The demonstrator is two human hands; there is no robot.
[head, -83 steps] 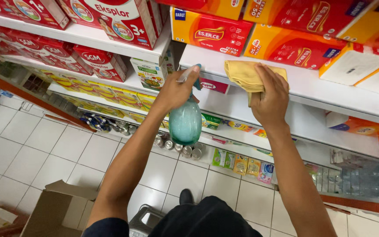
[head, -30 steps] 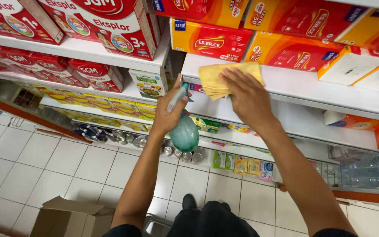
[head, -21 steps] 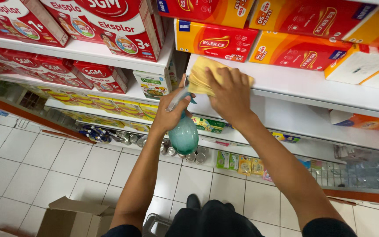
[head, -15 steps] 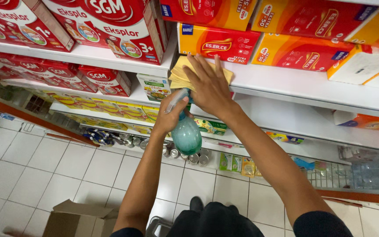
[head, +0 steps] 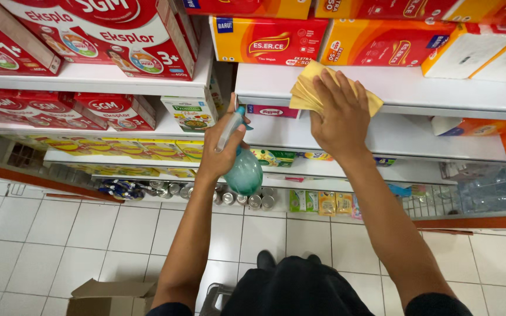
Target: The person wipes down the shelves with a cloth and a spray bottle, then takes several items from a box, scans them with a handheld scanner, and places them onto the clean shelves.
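My left hand (head: 222, 146) grips a teal spray bottle (head: 242, 171) by its neck and trigger, held in front of the shelving below the top white shelf (head: 440, 93). My right hand (head: 339, 114) lies flat on a folded yellow cloth (head: 307, 90), pressing it on the front edge of that shelf. Orange and red cartons (head: 267, 38) stand just behind the cloth.
Large red-and-white boxes (head: 112, 32) fill the upper left shelves. Lower shelves hold yellow packets (head: 147, 149), small cans (head: 229, 198) and sachets (head: 326, 203). An open cardboard box (head: 109, 295) sits on the white tiled floor at lower left. Bottled water (head: 493, 190) at lower right.
My right hand swept the yellow cloth leftward along the shelf edge, then came back to the right. The spray bottle stayed in my left hand, barely moving.
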